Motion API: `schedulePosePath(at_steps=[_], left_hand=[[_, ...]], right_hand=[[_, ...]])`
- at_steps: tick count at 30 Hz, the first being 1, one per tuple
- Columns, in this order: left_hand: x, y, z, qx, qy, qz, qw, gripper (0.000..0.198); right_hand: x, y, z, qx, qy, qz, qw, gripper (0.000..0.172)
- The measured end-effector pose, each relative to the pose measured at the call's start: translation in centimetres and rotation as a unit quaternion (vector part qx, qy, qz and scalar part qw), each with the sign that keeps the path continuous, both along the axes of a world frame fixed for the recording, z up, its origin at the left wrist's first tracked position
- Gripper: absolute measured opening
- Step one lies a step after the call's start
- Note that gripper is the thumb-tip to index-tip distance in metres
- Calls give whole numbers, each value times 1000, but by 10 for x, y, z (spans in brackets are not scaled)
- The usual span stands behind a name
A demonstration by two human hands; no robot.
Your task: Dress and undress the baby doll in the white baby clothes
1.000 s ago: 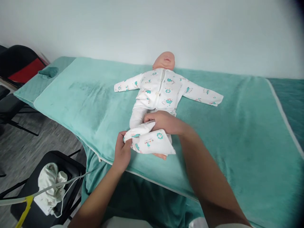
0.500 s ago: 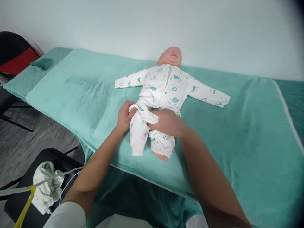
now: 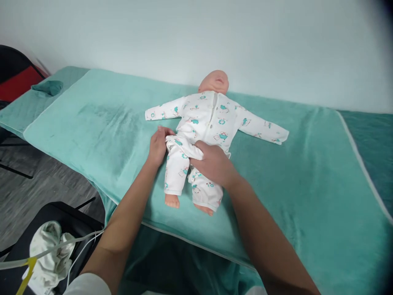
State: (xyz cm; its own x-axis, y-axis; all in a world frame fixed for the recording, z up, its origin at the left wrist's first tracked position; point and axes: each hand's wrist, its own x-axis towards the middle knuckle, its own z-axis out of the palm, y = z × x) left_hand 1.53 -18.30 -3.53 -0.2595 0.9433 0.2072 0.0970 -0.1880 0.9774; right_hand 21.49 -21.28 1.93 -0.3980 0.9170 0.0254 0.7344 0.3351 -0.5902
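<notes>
1. On the green bed, a dressed doll lies face-up, trousers running lengthwise toward me.
2. Bunched waistband lies crosswise between left hand and right hand.
3. Right grips it; left touches, whether gripping I cannot tell.

Left hand: bare, slender in outline; its fingertips are partly hidden.
Left forearm: bare from the wrist, narrow there and broadening evenly towards the elbow.
Left sleeve: plain white or off-white, loose and smooth, ending in a curved edge near the elbow.
Right hand: bare, broad across the back, with some fingers hidden.
Right forearm: bare along all that shows, thickening towards the lower edge of the view.
Pale patch: whitish, rounded, at the bottom edge; too little shows to tell whether it is clothing.
</notes>
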Motion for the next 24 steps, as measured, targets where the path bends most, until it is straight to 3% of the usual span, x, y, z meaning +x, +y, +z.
schedulePosePath(at_steps=[4, 7, 9, 12, 15, 18, 21, 23, 24], left_hand=[[-4, 0, -5, -40, -100, -69, 992, 42], [-6, -4, -5, -59, -89, -86, 991, 29], [-9, -10, 1, -52, -47, -97, 993, 24], [-13, -19, 19, -22, 57, -136, 989, 32], [-8, -23, 41, -26, 177, -180, 967, 37], [8, -23, 58, -18, 324, -151, 934, 36], [28, -19, 64, 21, 433, -95, 896, 20], [32, -14, 60, 33, 411, -55, 909, 5], [30, -10, 55, 28, 361, -22, 932, 9]], right_hand=[[24, 0, 4, 40, 92, 84, 991, 23], [40, 4, 6, 130, 169, -4, 977, 22], [45, 8, 5, 183, 125, -70, 973, 20], [40, 11, 0, 200, -4, -68, 977, 23], [28, 7, -5, 218, -74, -85, 969, 13], [18, 4, -5, 223, -75, -103, 967, 16], [22, 9, -1, 173, -20, -127, 977, 25], [39, 17, 4, 144, 26, -186, 972, 24], [52, 20, 6, 143, 41, -231, 962, 22]])
